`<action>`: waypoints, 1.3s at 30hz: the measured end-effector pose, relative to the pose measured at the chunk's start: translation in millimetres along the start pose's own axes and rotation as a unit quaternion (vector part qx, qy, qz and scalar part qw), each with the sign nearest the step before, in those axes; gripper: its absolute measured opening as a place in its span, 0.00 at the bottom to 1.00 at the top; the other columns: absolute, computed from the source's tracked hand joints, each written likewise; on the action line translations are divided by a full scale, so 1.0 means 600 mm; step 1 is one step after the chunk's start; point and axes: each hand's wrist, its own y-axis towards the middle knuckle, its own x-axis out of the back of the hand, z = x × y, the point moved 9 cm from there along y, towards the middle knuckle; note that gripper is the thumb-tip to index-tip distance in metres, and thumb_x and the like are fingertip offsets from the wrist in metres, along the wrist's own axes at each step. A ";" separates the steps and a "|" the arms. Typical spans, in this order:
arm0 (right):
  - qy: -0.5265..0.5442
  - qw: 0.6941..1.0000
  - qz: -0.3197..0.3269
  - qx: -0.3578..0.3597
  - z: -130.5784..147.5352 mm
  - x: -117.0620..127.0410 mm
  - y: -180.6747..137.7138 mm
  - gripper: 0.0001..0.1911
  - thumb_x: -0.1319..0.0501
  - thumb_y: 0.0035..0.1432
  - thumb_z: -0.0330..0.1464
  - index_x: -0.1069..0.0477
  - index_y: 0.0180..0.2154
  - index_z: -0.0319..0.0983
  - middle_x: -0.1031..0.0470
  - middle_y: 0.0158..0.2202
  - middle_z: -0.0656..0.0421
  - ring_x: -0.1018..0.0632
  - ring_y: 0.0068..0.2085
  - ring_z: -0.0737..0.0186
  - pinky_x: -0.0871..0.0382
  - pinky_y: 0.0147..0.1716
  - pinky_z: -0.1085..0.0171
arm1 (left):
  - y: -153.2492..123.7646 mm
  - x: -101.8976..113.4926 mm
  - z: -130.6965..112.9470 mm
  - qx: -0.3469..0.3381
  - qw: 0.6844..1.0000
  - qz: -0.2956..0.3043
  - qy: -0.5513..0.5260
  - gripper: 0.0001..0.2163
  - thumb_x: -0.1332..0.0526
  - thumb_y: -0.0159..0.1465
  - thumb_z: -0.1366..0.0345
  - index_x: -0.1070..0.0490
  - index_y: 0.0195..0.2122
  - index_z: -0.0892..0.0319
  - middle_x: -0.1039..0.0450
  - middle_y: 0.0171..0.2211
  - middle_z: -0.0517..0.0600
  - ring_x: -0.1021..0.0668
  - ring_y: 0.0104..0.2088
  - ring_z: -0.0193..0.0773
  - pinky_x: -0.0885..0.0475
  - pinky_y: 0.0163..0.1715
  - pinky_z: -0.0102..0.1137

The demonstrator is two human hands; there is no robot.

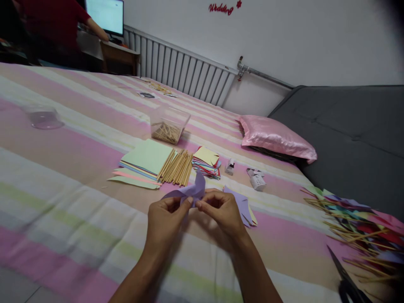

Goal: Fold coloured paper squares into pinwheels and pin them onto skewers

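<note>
My left hand (166, 223) and my right hand (222, 214) meet over the striped bedspread, both pinching a folded piece of purple paper (191, 191) between fingertips. One flap of the paper stands up between the hands. More purple paper pieces (244, 206) lie just right of my right hand. Ahead lie a stack of coloured paper sheets (143, 164), a bundle of wooden sticks (176, 168) and a small pile of coloured squares (206, 162).
A clear box of sticks (168, 124) and a clear lid (42, 118) sit farther back. A pink pillow (276, 136) lies at right. Finished paper pinwheels on sticks (360, 227) and black scissors (345, 280) are at lower right. A person in red (53, 29) stands at a desk far left.
</note>
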 end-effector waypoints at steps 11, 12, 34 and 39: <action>0.011 0.993 -0.106 -0.045 -0.012 0.054 0.003 0.13 0.34 0.46 0.39 0.27 0.34 0.38 0.24 0.28 0.58 0.24 0.27 0.63 0.31 0.27 0.66 | 0.000 0.038 -0.014 -0.008 0.994 -0.102 -0.037 0.08 0.33 0.44 0.64 0.28 0.19 0.63 0.34 0.16 0.43 0.34 0.19 0.29 0.42 0.19 0.23; -0.026 0.990 -0.130 -0.047 -0.015 0.068 0.003 0.12 0.35 0.48 0.38 0.27 0.34 0.38 0.24 0.27 0.58 0.23 0.29 0.61 0.31 0.28 0.65 | 0.001 0.040 -0.012 -0.001 0.993 -0.109 -0.050 0.08 0.33 0.44 0.64 0.28 0.19 0.63 0.33 0.16 0.43 0.34 0.19 0.29 0.41 0.20 0.23; -0.402 0.913 -0.050 0.054 -0.027 0.043 0.006 0.20 0.49 0.56 0.23 0.29 0.48 0.35 0.26 0.48 0.50 0.27 0.48 0.57 0.36 0.49 0.60 | 0.007 0.033 0.009 0.022 0.996 -0.078 -0.046 0.08 0.34 0.46 0.63 0.28 0.21 0.63 0.31 0.19 0.45 0.32 0.21 0.30 0.40 0.22 0.24; -0.514 0.856 0.055 0.022 -0.057 0.023 0.014 0.18 0.49 0.57 0.21 0.26 0.44 0.38 0.24 0.45 0.52 0.27 0.47 0.58 0.38 0.48 0.64 | 0.005 0.029 0.003 0.020 0.996 -0.076 -0.048 0.08 0.33 0.44 0.63 0.29 0.18 0.63 0.33 0.17 0.44 0.33 0.19 0.30 0.42 0.20 0.24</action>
